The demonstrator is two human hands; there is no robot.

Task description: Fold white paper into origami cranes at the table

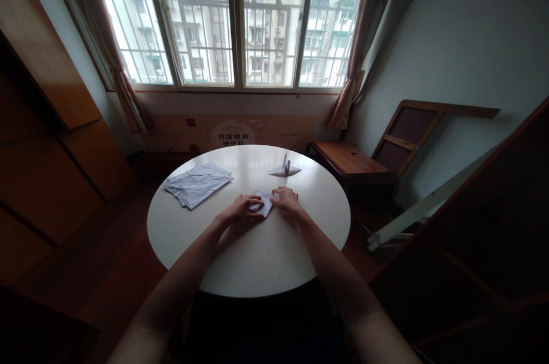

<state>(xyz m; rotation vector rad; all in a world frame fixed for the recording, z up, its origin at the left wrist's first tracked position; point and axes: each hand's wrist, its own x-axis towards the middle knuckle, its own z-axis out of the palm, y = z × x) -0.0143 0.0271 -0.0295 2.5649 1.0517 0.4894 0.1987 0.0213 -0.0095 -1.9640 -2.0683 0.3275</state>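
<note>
I saw left hand [246,208] and right hand [285,201] at opposite sides of a small folded pale-lilac paper [267,204] on the round white desk [253,264]. Couldn't tell if either gripped it. Pale folded-paper crane [285,170] stood beyond.

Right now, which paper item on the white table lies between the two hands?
The small folded paper, flanked by the left hand and right hand; the creased sheets lie off to the left, and the paper crane stands farther back.

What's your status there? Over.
Left hand on small, folded, pale-grey paper; right hand at its edge; pale-grey paper crane beyond, clear of both hands.
</note>
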